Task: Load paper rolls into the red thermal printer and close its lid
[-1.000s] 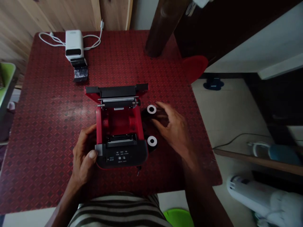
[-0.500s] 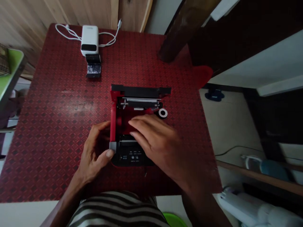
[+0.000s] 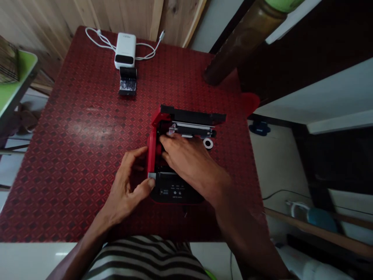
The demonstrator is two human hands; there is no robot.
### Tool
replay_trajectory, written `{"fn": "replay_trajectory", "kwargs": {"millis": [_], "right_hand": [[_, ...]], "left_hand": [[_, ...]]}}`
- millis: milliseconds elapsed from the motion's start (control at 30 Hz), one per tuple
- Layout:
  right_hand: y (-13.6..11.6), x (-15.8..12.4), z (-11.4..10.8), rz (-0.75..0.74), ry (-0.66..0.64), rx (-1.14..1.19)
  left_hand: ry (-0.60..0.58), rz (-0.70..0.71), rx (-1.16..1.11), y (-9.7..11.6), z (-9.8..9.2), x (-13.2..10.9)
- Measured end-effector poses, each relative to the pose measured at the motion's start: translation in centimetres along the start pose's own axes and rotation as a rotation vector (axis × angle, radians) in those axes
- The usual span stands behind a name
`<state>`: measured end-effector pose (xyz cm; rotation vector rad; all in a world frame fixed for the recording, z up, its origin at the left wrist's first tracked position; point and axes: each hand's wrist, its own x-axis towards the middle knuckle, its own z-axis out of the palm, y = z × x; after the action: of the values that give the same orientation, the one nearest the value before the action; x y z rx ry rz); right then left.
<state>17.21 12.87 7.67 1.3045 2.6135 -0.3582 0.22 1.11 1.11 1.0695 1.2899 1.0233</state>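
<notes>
Head view: a person's left hand and right hand at a red-and-black thermal printer, its black lid raised on the far side, on a red patterned tabletop. The left thumb pressed a grey corner tab, while the left fingers stood spread and curled just beside the printer's red side wall; contact there could not be told. The right fingers were bunched together inside the open compartment; whether they pinched anything could not be told. Just beyond the right fingertips lay a white-cored roll, partly hidden. The step in hand appeared to be work inside the compartment; the next move seemed to call for steady left-hand support while the right fingers worked
</notes>
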Motion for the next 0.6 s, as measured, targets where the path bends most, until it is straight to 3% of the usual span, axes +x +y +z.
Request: {"fn": "replay_trajectory", "kwargs": {"millis": [267,600], "right_hand": [[-0.1,-0.5,0.8,0.06,0.067,0.005],[0.6,-1.7,0.2,0.016,0.004,0.251]], "left_hand": [[0.027,0.015,-0.008,-0.3,0.0,0.0],[0.049,0.054,0.035,-0.2,0.3,-0.1]]}}
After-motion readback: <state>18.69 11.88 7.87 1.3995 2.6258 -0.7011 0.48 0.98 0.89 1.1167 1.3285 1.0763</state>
